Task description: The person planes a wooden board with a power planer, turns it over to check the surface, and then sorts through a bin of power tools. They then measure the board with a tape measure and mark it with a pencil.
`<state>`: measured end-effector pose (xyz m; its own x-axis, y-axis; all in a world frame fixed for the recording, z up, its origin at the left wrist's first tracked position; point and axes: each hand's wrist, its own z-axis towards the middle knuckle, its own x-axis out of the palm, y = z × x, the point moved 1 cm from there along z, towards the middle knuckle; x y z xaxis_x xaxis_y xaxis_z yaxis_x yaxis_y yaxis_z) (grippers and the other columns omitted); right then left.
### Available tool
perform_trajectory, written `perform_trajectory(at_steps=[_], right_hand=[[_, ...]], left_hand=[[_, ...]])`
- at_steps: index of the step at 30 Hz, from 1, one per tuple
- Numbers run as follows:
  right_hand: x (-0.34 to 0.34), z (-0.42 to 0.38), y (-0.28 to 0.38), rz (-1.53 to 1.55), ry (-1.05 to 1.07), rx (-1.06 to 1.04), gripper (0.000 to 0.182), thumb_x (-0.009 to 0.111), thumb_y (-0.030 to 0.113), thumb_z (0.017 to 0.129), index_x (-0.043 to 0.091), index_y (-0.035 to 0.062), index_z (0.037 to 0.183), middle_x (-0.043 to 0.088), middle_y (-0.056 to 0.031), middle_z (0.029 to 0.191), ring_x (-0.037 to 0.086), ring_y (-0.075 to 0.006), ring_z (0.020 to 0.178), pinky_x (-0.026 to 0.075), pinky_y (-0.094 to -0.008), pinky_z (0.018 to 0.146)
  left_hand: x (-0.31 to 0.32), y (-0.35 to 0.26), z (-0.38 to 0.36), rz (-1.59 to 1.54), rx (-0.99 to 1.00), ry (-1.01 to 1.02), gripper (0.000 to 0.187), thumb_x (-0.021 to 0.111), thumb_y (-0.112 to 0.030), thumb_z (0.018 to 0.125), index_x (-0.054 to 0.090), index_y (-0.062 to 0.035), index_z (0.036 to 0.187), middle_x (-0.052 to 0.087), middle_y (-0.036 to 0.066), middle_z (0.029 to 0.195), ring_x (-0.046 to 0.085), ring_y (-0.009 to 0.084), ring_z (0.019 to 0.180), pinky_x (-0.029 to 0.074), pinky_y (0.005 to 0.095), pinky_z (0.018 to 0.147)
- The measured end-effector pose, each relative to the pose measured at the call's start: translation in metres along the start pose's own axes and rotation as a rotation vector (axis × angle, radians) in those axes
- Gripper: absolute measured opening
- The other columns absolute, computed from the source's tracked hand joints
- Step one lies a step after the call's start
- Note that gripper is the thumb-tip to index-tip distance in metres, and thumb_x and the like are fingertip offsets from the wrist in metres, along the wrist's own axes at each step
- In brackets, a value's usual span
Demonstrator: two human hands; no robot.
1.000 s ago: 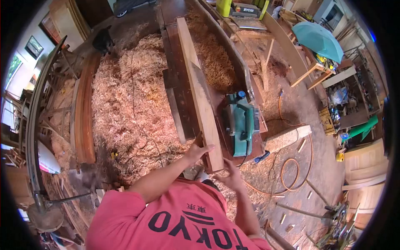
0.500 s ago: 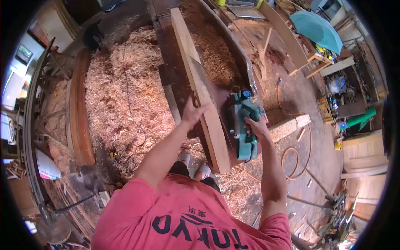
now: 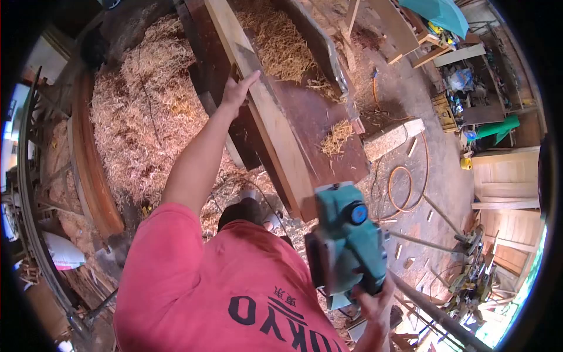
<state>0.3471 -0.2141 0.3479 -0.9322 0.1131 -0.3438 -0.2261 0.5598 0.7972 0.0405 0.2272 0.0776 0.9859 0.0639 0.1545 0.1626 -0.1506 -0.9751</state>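
A green electric planer [image 3: 349,226] with a blue knob is in my right hand [image 3: 375,302], whose fingers are round its rear handle. The planer is lifted off the bench, close to my body at the lower right. My left hand [image 3: 237,94] grips a long pale wooden beam [image 3: 275,132] by its near-left edge, the thumb on its upper face. The beam lies lengthwise on a brown workbench [image 3: 305,111], a darker grey patch on its face further up. Its near end is beside the raised planer, with a visible gap between them.
Shavings [image 3: 337,138] lie on the bench, and a thick heap of them [image 3: 146,111] covers the floor at left. An orange hose [image 3: 392,188] coils on the floor at right near a pale timber block [image 3: 396,138]. A teal umbrella [image 3: 440,14] is at the upper right.
My right hand has lifted the planer off the bench beside the beam and drawn it back toward my body. My left hand has moved further up the beam.
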Motion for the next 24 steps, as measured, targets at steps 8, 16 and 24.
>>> perform_trajectory(at_steps=[8,16,24], right_hand=[[0.022,0.002,-0.025,-0.268,0.207,-0.124,0.03,0.073,0.01,0.079,0.062,0.0,0.105,0.066,-0.01,0.08,0.062,-0.0137,0.073,0.051,-0.0327,0.066],[0.074,0.07,0.036,-0.277,0.222,-0.203,0.03,0.074,0.011,0.081,0.059,-0.0003,0.105,0.066,-0.013,0.079,0.064,-0.0178,0.07,0.051,-0.0335,0.065],[0.196,0.261,0.171,-0.18,0.24,-0.566,0.038,0.069,0.02,0.081,0.063,-0.0005,0.112,0.07,-0.0241,0.096,0.068,-0.0413,0.091,0.053,-0.0448,0.079]], left_hand=[[0.003,-0.012,-0.02,0.182,0.005,-0.012,0.085,0.059,-0.058,0.091,0.028,-0.0103,0.154,0.051,0.017,0.142,0.047,0.0283,0.133,0.039,0.0427,0.108],[-0.03,0.083,-0.008,0.329,0.175,-0.039,0.06,0.036,-0.04,0.106,0.034,-0.0022,0.152,0.04,0.016,0.155,0.034,0.0302,0.146,0.026,0.0362,0.118],[-0.051,0.128,0.007,-0.181,-0.016,0.136,0.047,0.043,-0.031,0.105,0.049,0.001,0.138,0.058,0.014,0.135,0.053,0.0235,0.128,0.042,0.034,0.106]])
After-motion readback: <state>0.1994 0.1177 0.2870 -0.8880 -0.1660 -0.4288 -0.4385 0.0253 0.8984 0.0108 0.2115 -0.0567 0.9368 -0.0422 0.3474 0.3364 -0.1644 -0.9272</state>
